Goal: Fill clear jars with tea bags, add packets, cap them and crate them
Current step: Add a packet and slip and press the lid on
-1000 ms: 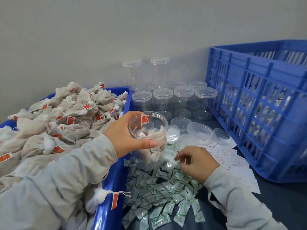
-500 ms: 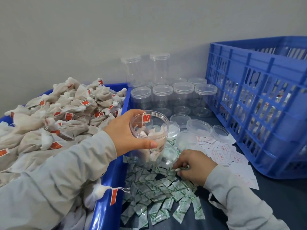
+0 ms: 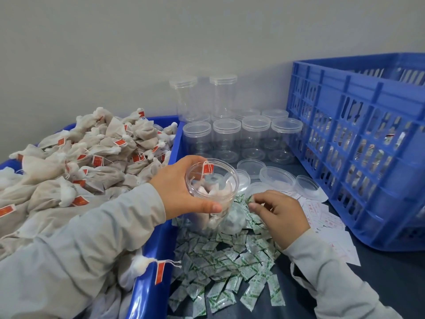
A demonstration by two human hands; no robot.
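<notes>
The left hand point(image 3: 181, 187) grips an uncapped clear jar point(image 3: 212, 192) of tea bags by its rim, beside the blue bin point(image 3: 158, 261) of heaped tea bags point(image 3: 92, 157). Right of the jar, the right hand point(image 3: 280, 212) pinches one green-and-white packet point(image 3: 250, 199) above the packet pile point(image 3: 225, 268) on the dark surface point(image 3: 391, 284).

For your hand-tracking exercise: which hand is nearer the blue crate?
Right. The right hand is over the packets beside the blue crate; the left hand is farther away.
</notes>
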